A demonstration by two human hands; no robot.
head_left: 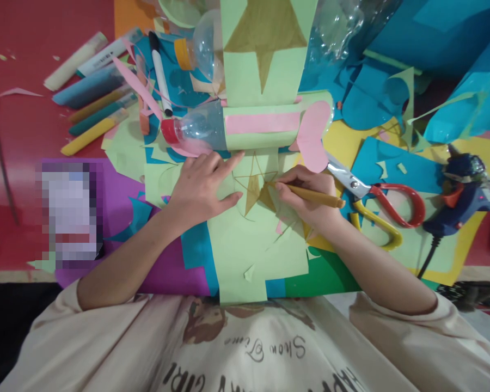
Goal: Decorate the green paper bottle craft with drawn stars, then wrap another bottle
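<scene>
Star (253, 188) on the paper (232, 250) below the bottle (202, 128) was what we were colouring — right hand (309, 183) pinching the pen (320, 197), left hand (205, 185) spread — and its bare upper points likely called for more ink.

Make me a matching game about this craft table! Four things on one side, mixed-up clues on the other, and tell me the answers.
Things:
1. Brown marker
2. Scissors
3. Glue gun
4. Left hand

Clues:
A. Dark blue, with a black cord
B. Fingers spread, just left of the partly coloured star on the light green paper
C. In the grip of the right hand
D. One red handle and one yellow handle

Right pairs:
1-C
2-D
3-A
4-B
</scene>
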